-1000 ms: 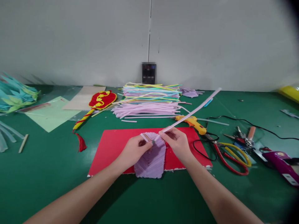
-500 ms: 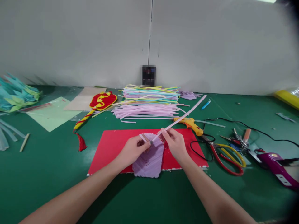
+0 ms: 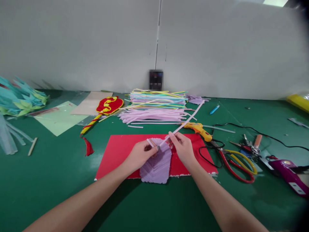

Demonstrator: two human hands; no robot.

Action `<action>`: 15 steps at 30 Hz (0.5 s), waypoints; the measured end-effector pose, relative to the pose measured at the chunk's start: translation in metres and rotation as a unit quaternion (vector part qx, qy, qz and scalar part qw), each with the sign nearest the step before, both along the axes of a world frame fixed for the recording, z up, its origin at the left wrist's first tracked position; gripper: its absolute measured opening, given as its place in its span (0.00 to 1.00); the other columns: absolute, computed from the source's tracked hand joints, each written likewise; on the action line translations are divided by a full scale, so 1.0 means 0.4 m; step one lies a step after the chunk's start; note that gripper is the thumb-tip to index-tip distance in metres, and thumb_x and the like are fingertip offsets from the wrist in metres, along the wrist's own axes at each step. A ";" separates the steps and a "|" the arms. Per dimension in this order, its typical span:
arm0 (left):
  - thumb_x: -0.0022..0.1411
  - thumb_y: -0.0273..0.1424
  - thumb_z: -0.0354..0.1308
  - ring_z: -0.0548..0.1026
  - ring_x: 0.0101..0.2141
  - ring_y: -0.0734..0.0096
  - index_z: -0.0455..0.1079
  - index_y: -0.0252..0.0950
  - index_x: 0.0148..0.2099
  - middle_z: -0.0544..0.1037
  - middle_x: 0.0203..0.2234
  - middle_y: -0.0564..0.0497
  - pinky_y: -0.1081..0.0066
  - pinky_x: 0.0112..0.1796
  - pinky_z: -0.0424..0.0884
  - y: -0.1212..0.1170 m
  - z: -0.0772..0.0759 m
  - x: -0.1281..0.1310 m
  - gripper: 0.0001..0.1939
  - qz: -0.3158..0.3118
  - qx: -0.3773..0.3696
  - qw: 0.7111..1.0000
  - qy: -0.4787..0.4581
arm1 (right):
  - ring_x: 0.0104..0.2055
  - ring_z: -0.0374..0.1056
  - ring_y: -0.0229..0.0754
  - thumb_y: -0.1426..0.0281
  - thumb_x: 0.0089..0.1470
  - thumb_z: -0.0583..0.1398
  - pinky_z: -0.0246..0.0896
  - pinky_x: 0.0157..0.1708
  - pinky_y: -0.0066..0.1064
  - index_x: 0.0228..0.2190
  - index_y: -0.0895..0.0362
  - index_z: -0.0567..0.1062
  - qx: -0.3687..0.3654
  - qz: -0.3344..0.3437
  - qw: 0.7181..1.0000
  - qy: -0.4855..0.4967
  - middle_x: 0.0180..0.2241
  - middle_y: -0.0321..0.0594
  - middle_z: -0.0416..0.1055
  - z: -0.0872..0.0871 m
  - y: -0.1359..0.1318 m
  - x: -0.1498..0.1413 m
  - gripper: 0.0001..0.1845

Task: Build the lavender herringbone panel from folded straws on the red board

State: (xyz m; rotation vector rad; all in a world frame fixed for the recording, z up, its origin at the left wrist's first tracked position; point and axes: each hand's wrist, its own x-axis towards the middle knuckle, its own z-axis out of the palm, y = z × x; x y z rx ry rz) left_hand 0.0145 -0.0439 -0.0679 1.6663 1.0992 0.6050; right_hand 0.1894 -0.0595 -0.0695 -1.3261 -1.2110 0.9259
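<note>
A lilac woven piece (image 3: 155,166) made of layered strips lies on a red board (image 3: 118,153). My left hand (image 3: 140,154) presses its fingers down on the piece's upper left edge, pinching a strip end there. My right hand (image 3: 182,148) pinches a long pale lilac strip (image 3: 187,120) at the piece's upper right corner. The strip runs up and right toward the pile of strips, and its near end lies across the top of the piece.
A pile of pastel strips (image 3: 156,108) sits behind the board. A yellow glue gun (image 3: 199,129), red-handled scissors (image 3: 238,164), pliers (image 3: 251,146) and a purple tool (image 3: 288,175) lie to the right. A red and yellow ornament (image 3: 103,111) and teal pieces (image 3: 19,100) lie left.
The free end of the long strip has swung down and left, from high at the right to near the strip pile. Both hands stay on the lilac piece.
</note>
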 end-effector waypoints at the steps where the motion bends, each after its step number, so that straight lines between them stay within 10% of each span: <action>1: 0.57 0.34 0.53 0.72 0.26 0.71 0.66 0.35 0.26 0.73 0.22 0.53 0.73 0.30 0.65 0.000 -0.002 -0.001 0.10 0.002 0.001 1.000 0.000 | 0.20 0.61 0.33 0.57 0.50 0.58 0.57 0.20 0.24 0.22 0.58 0.70 0.001 -0.007 1.000 0.004 0.19 0.33 0.67 0.000 0.000 0.000 0.17; 15: 0.57 0.34 0.53 0.72 0.25 0.72 0.67 0.35 0.26 0.74 0.22 0.53 0.74 0.29 0.66 0.004 -0.015 -0.003 0.10 0.008 0.006 1.000 -0.003 | 0.17 0.57 0.30 0.58 0.45 0.62 0.53 0.17 0.24 0.25 0.58 0.70 0.012 -0.049 0.999 0.011 0.20 0.32 0.66 -0.011 0.010 0.002 0.15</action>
